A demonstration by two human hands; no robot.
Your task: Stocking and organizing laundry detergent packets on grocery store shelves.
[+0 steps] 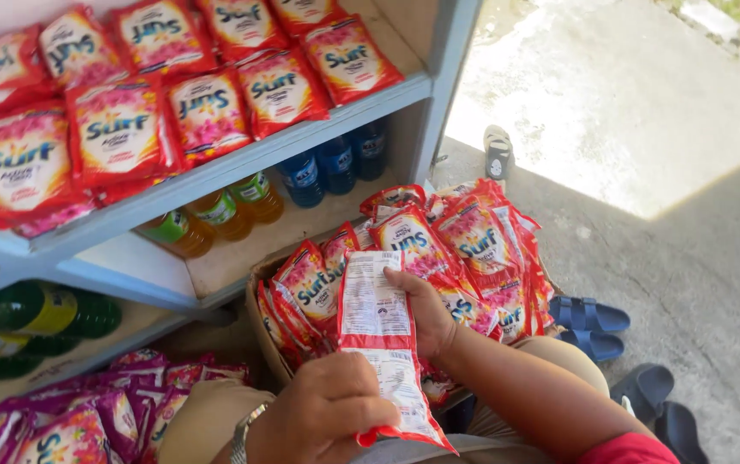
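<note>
Your left hand (322, 412) and right hand (421, 314) both gripping a red sachet strip (378, 335), hovering over the cardboard box (260, 318) of sachets (473, 241).

Both hands hold red sachet strip (380, 339)
Left hand (328, 417) at 6 o'clock, right hand (426, 314) at centre, carton (260, 311) of sachets behind.

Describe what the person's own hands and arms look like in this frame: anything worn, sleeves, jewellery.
Both hands are bare, no gloves. The left hand has a silver metal-link wristwatch on its wrist. The right hand has no ring or band that shows; its forearm is bare up to a red sleeve at the frame's bottom edge.
</note>
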